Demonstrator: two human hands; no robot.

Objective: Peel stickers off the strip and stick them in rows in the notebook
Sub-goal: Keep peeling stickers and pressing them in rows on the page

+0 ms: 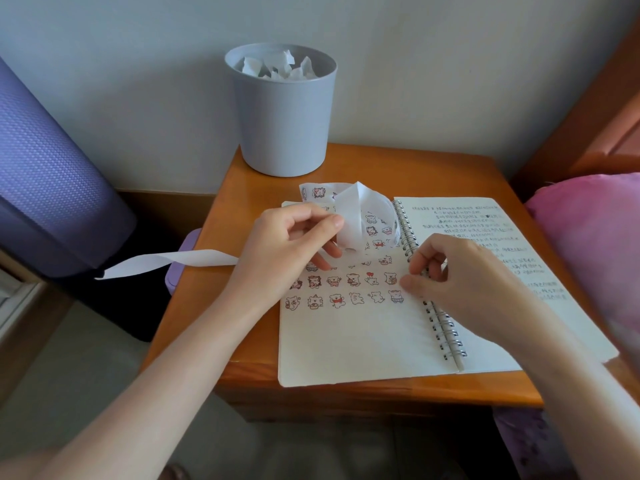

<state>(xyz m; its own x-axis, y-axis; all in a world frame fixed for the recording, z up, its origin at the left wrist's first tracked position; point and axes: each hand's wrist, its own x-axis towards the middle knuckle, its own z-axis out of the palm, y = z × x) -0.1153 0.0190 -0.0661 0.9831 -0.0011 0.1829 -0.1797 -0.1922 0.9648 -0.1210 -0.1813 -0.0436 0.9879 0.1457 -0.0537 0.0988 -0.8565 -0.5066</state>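
An open spiral notebook lies on a small wooden table. Its left page carries rows of small cartoon stickers. My left hand pinches a curling white sticker strip above the page's top. The strip's spent backing trails off to the left past the table edge. My right hand rests near the spiral binding with its fingers curled. Its fingertips touch the page at the right end of the sticker rows; whether they hold a sticker is hidden.
A grey bin full of crumpled paper stands at the table's back edge. A purple padded object is at the left. A pink pillow lies at the right. The right notebook page bears handwriting.
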